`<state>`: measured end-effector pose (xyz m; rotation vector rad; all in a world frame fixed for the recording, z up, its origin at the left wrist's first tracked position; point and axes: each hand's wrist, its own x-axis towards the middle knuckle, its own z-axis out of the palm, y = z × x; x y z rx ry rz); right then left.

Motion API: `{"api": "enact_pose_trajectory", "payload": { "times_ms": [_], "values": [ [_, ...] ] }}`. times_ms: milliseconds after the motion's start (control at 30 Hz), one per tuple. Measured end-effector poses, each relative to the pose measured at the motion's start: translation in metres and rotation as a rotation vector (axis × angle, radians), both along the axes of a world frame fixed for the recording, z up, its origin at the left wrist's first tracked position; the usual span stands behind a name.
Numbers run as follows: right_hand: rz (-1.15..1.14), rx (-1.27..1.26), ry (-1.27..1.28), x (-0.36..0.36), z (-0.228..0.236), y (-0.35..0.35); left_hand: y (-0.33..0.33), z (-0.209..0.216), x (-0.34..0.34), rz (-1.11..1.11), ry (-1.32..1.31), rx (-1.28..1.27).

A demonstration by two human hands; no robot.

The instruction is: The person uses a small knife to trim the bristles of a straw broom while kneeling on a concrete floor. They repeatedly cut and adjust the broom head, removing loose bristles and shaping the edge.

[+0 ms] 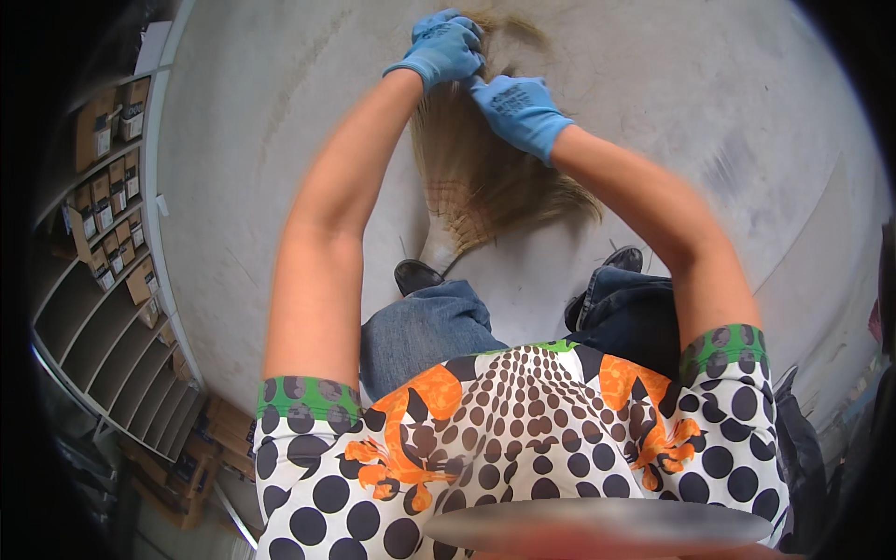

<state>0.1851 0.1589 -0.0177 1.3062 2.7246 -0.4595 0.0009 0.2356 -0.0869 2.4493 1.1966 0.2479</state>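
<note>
A straw broom [467, 201] lies on the floor in front of me, its stitched, bound end close to my left shoe. Its bristles fan out away from me. At the far end of the fan my left hand [446, 45], in a blue glove, is closed around a bunch of bristles. My right hand [520, 112], gloved alike, sits a little nearer and to the right, its fingers curled in on the bristles' right side. The right fingertips are partly hidden. A wisp of straw [525, 30] sticks out beyond the hands.
My black shoes [417, 277] and jeans are just this side of the broom. Along the left stands a shelf unit [121, 327] with several cardboard boxes [96, 129]. Grey concrete floor [691, 84] surrounds the broom. Dark items stand at the right edge.
</note>
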Motion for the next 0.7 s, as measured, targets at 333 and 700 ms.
{"api": "enact_pose_trajectory", "payload": {
  "times_ms": [333,700],
  "values": [
    [-0.113,-0.207,-0.253,0.097,-0.023,-0.005,0.077,0.051,-0.075,0.755,-0.099,0.019],
    [-0.130,-0.058,0.038,0.124,0.022,-0.029,0.053,0.025,-0.082,0.425,0.142,-0.672]
  ]
}}
